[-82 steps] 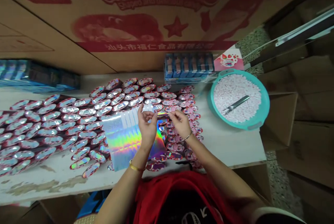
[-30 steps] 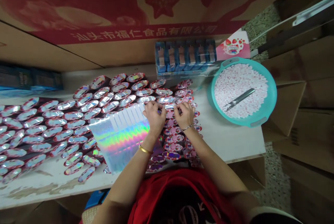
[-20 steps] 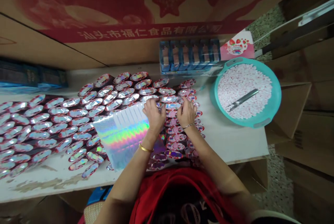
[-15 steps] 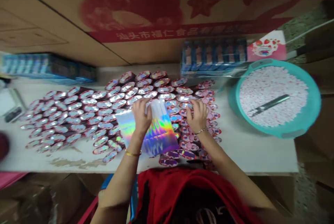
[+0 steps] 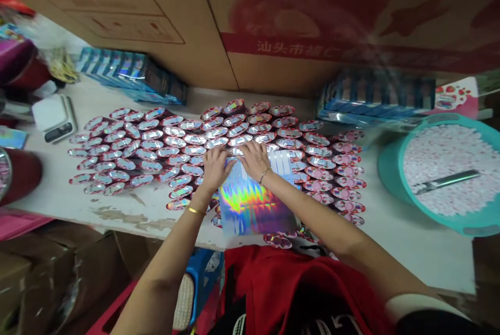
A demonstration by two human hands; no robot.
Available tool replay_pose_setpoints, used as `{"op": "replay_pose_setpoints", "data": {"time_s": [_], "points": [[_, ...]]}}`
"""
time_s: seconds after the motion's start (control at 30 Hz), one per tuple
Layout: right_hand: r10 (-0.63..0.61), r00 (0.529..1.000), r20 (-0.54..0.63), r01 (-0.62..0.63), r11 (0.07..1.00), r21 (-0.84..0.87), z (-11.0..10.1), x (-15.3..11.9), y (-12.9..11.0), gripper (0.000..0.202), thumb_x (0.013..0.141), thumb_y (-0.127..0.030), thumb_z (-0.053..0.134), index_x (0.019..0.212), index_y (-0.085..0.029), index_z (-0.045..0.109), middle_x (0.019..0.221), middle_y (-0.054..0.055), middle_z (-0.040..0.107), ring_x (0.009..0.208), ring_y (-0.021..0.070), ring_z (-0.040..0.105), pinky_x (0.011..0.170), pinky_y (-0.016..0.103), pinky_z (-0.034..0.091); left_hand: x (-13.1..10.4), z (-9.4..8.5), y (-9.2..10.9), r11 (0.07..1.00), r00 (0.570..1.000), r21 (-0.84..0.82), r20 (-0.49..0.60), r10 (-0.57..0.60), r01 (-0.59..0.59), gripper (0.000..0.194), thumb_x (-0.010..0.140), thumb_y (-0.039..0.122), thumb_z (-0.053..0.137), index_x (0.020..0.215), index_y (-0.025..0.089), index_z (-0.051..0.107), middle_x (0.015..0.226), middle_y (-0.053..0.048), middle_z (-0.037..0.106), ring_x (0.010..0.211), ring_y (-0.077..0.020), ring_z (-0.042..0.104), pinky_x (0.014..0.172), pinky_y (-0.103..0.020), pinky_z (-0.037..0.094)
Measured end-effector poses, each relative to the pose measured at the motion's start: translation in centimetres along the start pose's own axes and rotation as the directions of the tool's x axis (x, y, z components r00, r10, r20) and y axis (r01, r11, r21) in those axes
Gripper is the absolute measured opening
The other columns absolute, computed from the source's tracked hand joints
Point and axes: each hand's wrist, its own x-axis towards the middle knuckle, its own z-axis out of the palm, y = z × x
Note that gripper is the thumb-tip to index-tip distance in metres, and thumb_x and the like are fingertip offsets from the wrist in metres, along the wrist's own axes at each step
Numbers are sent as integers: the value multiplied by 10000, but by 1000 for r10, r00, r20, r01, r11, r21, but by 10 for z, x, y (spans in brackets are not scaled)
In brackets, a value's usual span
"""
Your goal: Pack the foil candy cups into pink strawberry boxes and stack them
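Note:
Many open foil pouches (image 5: 152, 145) with red-and-white rims and silvery insides stand upright, packed together on the table. A rainbow-shining holographic sheet (image 5: 260, 205) lies over some of them, before me. At its far left corner my left hand (image 5: 216, 168) is closed, fingers bent onto a pouch's rim. Close beside it, over the sheet's far edge, my right hand (image 5: 255, 160) is also closed, thumb towards the left one, on the same pouch. The fingers partly hide that pouch. Pouches at the right (image 5: 347, 171) show pink contents.
A turquoise tub (image 5: 394, 168) of small pale pieces holds a metal scoop (image 5: 447, 181) at the right. Blue boxes (image 5: 133, 72) and more blue boxes (image 5: 378, 95) stand against large cartons (image 5: 273, 72). A white scale (image 5: 54, 119) and a red container (image 5: 23, 173) are at the left.
My right hand has moved left from the pouches to beside my left hand. My left hand has slid to the sheet's left corner. The view has turned left.

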Motion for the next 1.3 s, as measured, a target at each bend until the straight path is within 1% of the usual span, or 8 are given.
{"op": "replay_pose_setpoints", "data": {"time_s": [0.13,0.23,0.5,0.77,0.93,1.1,1.17,1.3], "points": [[-36,999,-20,35,998,-52,3,-5,3,322,1032,-347,414,1234,-186,606,1309,127,574,1201,275,432,1017,431,241,-8,3,-2,998,996,-65,-91,21,-27,221,944,397,534,948,199,633,1220,-133,612,1161,-286,481,965,-446,310],[-54,998,28,57,993,-106,-2,-7,1,341,1045,-331,359,1042,-178,663,1106,118,646,1057,266,481,932,413,268,-10,-2,-1,995,989,-79,-134,55,-66,198,958,362,517,950,198,627,1132,-110,656,1095,-263,519,959,-439,310],[-7,992,129,29,986,-167,-14,3,-6,336,1033,-265,371,952,-159,679,947,122,671,941,267,520,824,396,287,-13,-12,11,984,982,-18,-72,176,-178,253,953,229,500,1136,276,668,1225,-92,674,1112,-268,553,914,-443,332],[37,991,128,-14,984,-178,-12,11,4,308,1025,-217,393,949,-144,682,973,135,681,983,274,525,840,404,291,-70,-13,40,949,976,-239,-123,180,-205,107,934,226,523,967,225,625,1114,-100,681,1025,-228,597,884,-405,417],[16,993,114,4,984,-176,-9,12,6,304,1024,-201,393,960,-138,684,986,137,678,996,275,514,847,403,292,-51,-26,38,935,950,-353,-303,-80,-34,340,942,287,512,1272,204,515,1125,-130,644,1035,-237,587,872,-386,456],[5,996,89,10,986,-168,-5,11,4,334,1036,-245,372,980,-134,681,984,143,670,997,277,507,852,409,300,-1,-23,24,999,1000,-33,-9,24,-24,535,948,170,426,1483,163,417,969,-121,700,953,-253,630,863,-389,422],[10,997,77,3,987,-161,-2,11,5,348,1039,-248,356,985,-134,680,985,147,668,996,281,504,853,413,303,0,-19,21,998,997,15,54,56,-57,539,945,123,389,1479,173,438,916,-109,712,926,-236,654,878,-382,417],[2,998,64,8,988,-154,5,10,9,330,1028,-220,358,995,-142,677,988,146,660,1017,285,495,887,417,301,-22,-12,17,990,987,-5,78,138,-138,557,949,102,364,1497,190,410,1240,-142,680,1188,-242,611,1023,-408,370]]}}
